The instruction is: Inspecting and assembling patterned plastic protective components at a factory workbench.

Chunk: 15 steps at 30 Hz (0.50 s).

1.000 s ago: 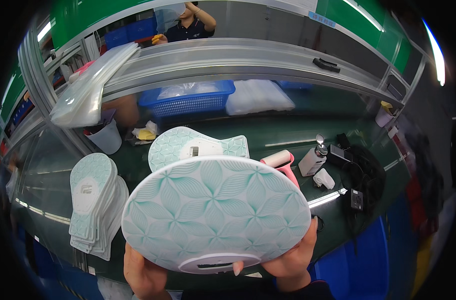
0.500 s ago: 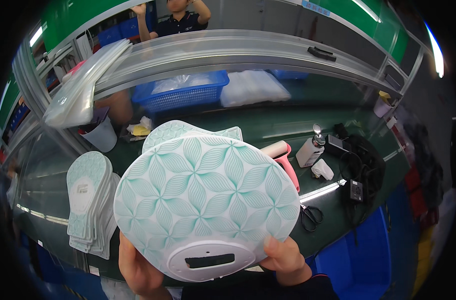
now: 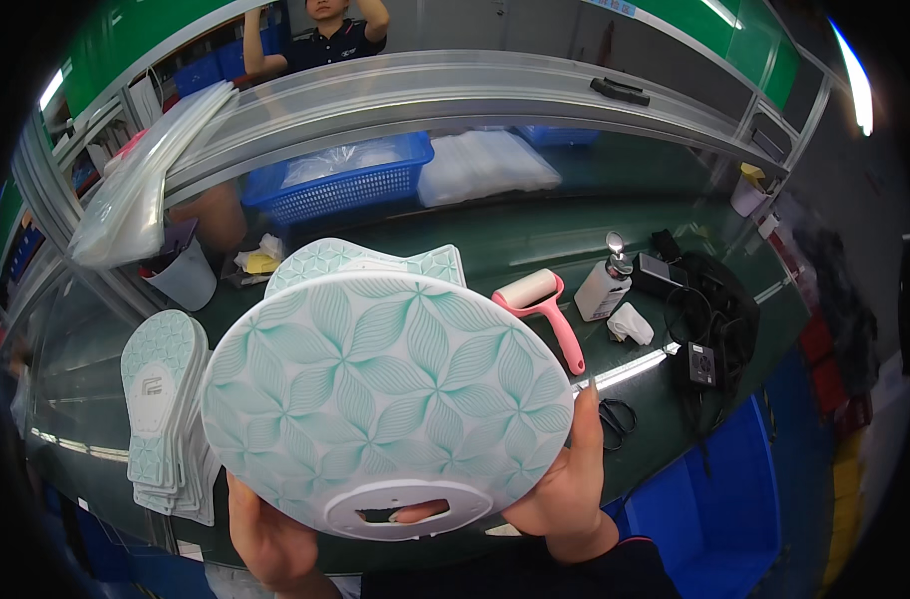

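In front of me I hold up a large rounded white plastic panel (image 3: 385, 379) with a green leaf pattern. Near its lower end is an oval collar (image 3: 465, 499) with a slot, and a fingertip shows through the slot. My left hand (image 3: 270, 534) grips the lower left edge, its fingers partly hidden behind the panel. At the lower right edge my right hand (image 3: 565, 494) supports it, thumb pointing up beside the rim and the other fingers hidden. Behind the panel lies a similar patterned piece (image 3: 320, 262), partly covered from view.
A stack of patterned panels (image 3: 161, 399) stands left. To the right are a pink-handled lint roller (image 3: 555, 314), a pump bottle (image 3: 605, 290), crumpled tissue (image 3: 631, 324), scissors (image 3: 617, 421) and a blue bin (image 3: 709, 509). A blue basket (image 3: 345, 185) is behind; a person (image 3: 325, 40) stands beyond.
My right thumb has left the panel's face and now points up beside its right rim. The panel is turned slightly, and a fingertip now shows in its slot. The lint roller is more exposed.
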Motion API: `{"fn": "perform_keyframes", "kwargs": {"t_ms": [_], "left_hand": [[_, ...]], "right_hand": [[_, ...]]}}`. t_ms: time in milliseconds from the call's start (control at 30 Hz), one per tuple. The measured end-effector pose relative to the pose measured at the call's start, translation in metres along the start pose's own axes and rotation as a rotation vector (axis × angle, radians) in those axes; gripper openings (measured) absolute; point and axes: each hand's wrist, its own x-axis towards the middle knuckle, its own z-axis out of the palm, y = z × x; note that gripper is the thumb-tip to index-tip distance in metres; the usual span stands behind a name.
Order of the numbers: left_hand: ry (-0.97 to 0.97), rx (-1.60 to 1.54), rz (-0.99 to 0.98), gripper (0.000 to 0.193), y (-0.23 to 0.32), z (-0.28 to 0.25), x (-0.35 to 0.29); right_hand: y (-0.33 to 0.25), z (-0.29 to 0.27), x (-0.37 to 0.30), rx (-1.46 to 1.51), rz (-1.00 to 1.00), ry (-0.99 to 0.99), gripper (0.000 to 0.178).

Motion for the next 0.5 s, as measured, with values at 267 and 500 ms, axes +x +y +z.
{"fn": "perform_keyframes", "kwargs": {"t_ms": [267, 500], "left_hand": [[-0.17, 0.093, 0.007, 0.044, 0.002, 0.012, -0.003], [-0.057, 0.169, -0.001, 0.051, -0.001, 0.016, -0.001]], "right_hand": [[0.011, -0.016, -0.006, 0.089, -0.137, -0.073, 0.097], [0.006, -0.009, -0.009, -0.276, 0.047, 0.101, 0.086]]}}
